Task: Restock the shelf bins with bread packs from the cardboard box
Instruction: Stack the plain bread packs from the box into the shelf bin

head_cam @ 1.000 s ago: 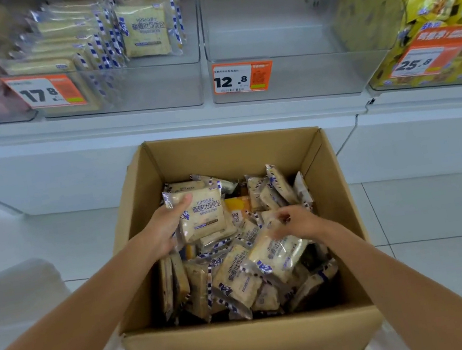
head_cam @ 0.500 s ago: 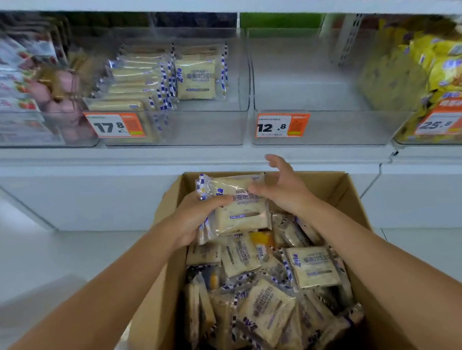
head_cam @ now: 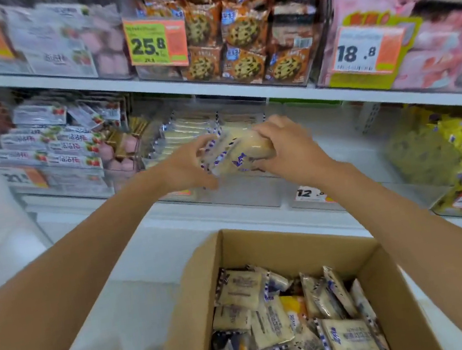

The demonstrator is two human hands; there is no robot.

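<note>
Cardboard box (head_cam: 268, 247) now sits lower: left hand (head_cam: 183, 167) and right hand (head_cam: 286, 148) have raised the bread packs (head_cam: 238, 152) to the clear shelf bin (head_cam: 251, 195), clasping the pale, blue-trimmed, cream-coloured stack between them.

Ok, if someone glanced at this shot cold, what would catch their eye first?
The left hand and right hand grip a small bundle of bread packs mid-frame, just in front of the clear shelf bin partly filled with the same packs. Below, the open cardboard box is heaped with more of them; above, a bright 25.8 price tag sits beside stacked cookie packs.
</note>
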